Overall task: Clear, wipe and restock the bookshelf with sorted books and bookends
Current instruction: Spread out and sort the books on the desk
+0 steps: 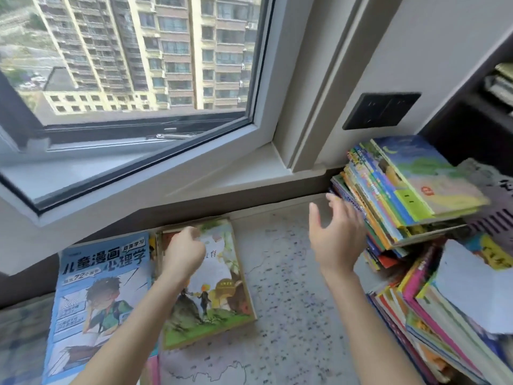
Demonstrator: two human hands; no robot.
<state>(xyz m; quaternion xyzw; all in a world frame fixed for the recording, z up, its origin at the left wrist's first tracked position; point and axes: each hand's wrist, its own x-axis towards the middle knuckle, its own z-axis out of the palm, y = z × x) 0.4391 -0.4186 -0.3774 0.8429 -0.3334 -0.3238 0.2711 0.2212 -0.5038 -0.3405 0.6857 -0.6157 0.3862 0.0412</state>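
Left hand (184,252): fingers curled atop green illustrated paperback book (213,295), grip unclear; blue comic-cover book (102,290) just left. Right hand (336,237): fingers spread, empty, just beside tilted stack of colourful picture books (402,190).

Single head-worn view.
Faces forward and down, close over the left hand (183,252) and right hand (336,240), toward the window (138,79).

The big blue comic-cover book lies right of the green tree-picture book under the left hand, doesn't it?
No. The head view shows the big blue comic-cover book lying left of the green tree-picture book, which is under the left hand.
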